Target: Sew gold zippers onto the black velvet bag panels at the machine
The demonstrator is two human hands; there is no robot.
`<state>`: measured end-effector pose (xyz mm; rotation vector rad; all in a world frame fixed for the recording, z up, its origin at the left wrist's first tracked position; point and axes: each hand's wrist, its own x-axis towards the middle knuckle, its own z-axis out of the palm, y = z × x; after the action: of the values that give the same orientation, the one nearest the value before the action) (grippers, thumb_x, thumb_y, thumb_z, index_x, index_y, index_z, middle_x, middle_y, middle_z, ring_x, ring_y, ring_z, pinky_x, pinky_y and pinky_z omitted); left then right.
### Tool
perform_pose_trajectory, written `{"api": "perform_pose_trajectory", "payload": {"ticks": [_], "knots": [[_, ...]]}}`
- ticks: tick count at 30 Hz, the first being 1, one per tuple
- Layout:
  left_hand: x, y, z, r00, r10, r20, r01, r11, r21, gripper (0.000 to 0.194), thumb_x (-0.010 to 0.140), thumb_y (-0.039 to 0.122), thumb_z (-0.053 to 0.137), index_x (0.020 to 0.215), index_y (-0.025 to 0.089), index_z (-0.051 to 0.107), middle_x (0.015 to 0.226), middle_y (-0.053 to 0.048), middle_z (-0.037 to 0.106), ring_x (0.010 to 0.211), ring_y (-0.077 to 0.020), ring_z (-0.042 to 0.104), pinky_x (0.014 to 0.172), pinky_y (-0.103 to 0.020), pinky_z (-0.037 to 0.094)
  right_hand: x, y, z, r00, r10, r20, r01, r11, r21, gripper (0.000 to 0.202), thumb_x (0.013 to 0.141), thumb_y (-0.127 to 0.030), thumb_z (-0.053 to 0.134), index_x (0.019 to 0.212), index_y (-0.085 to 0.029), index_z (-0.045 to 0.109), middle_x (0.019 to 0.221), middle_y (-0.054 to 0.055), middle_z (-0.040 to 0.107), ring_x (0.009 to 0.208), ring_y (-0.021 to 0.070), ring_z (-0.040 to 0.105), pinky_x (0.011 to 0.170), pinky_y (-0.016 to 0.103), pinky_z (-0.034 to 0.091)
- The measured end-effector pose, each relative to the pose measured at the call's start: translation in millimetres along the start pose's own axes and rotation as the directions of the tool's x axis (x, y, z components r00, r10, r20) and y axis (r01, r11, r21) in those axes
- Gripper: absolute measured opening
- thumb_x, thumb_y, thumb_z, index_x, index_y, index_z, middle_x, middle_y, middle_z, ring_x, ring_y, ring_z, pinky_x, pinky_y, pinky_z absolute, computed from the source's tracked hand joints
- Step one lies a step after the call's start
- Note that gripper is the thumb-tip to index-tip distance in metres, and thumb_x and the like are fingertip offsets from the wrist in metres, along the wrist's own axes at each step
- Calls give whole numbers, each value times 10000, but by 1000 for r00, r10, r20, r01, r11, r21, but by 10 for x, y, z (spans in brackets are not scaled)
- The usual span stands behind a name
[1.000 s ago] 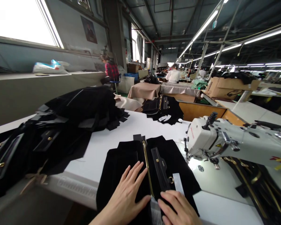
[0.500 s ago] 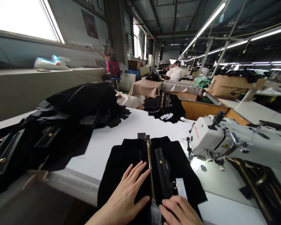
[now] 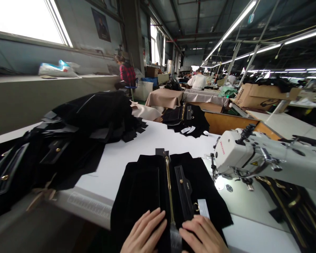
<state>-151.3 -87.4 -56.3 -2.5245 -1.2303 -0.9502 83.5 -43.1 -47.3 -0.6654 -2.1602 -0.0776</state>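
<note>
A black fabric panel lies flat on the white table, with a gold zipper running down its middle. Right of the zipper are a black strip with a gold stud, a small gold ring and a white tag. My left hand rests on the panel left of the zipper, fingers stretched out and nothing held. On the other side, my right hand lies over the lower end of the black strip, its fingers spread and slightly bent. A clear ruler-like piece shows between the hands.
A white sewing machine stands at right, with zippered black pieces beside it. Black fabric is piled at left. Another black stack lies at the table's far edge. Two people are seen farther back.
My left hand has slid down the panel toward me, uncovering the fabric left of the zipper. My right hand has barely moved.
</note>
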Motion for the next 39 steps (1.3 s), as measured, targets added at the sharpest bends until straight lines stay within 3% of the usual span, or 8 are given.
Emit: {"api": "perform_pose_trajectory", "payload": {"ticks": [2, 6, 9, 14, 17, 31, 36, 39], "knots": [[79, 11, -37, 985, -175, -1, 170, 960, -221, 330, 994, 141, 385, 1213, 232, 614, 1158, -44, 694, 1143, -182, 626, 980, -245, 514, 43, -14, -39, 994, 72, 86, -79, 993, 82, 199, 963, -185, 462, 986, -187, 660, 848, 39, 661, 769, 179, 615, 756, 285, 533], [263, 52, -146, 835, -514, 195, 535, 678, -505, 260, 1029, 316, 420, 965, 257, 665, 890, -17, 689, 804, -171, 683, 727, -203, 568, 208, -65, -90, 959, 192, 206, -238, 944, 228, 346, 850, -76, 533, 1156, -212, 620, 1027, 51, 644, 908, 180, 622, 822, 257, 544], [262, 33, -127, 750, -638, 175, 619, 582, -527, 348, 963, 520, 509, 912, 244, 715, 852, -29, 708, 768, -211, 694, 686, -237, 582, 348, -111, -78, 945, 241, 222, -309, 882, 355, 301, 853, -67, 542, 1093, -219, 639, 995, 38, 653, 910, 173, 619, 828, 262, 539], [129, -32, -8, 528, -831, 176, 772, 383, -507, 567, 787, 707, 628, 986, 191, 753, 986, -81, 739, 957, -310, 693, 841, -361, 588, 475, -169, -68, 916, 305, 259, -395, 792, 465, 222, 828, -62, 585, 954, -228, 663, 836, -9, 674, 823, 167, 605, 848, 299, 514], [136, -24, -13, 471, -846, 249, 800, 290, -525, 567, 748, 696, 672, 980, 185, 753, 1000, -83, 737, 988, -316, 684, 867, -373, 577, 485, -181, -92, 903, 322, 286, -426, 766, 482, 261, 783, -50, 607, 958, -235, 664, 811, -21, 674, 816, 170, 590, 840, 301, 508], [322, 58, -145, 530, -791, 306, 768, 296, -568, 489, 768, 623, 692, 997, 194, 745, 1003, -81, 732, 984, -302, 672, 818, -329, 573, 431, -166, -86, 826, 463, 322, -564, 687, 458, 141, 781, -98, 590, 846, -211, 644, 771, -11, 585, 699, 130, 595, 642, 207, 499], [527, 131, -296, 672, -594, 442, 702, 322, -635, 370, 867, 525, 634, 818, 164, 699, 796, -44, 680, 790, -216, 634, 713, -248, 515, 450, -173, -102, 850, 430, 305, -526, 734, 430, 143, 787, -79, 577, 793, -211, 630, 748, -13, 588, 691, 132, 578, 641, 211, 493], [629, 144, -360, 693, -526, 493, 692, 296, -658, 360, 904, 476, 599, 761, 151, 657, 721, -17, 621, 713, -172, 564, 667, -220, 456, 459, -161, -100, 878, 383, 288, -476, 768, 428, 166, 788, -59, 560, 793, -216, 617, 720, -21, 602, 719, 145, 576, 701, 239, 502]]}}
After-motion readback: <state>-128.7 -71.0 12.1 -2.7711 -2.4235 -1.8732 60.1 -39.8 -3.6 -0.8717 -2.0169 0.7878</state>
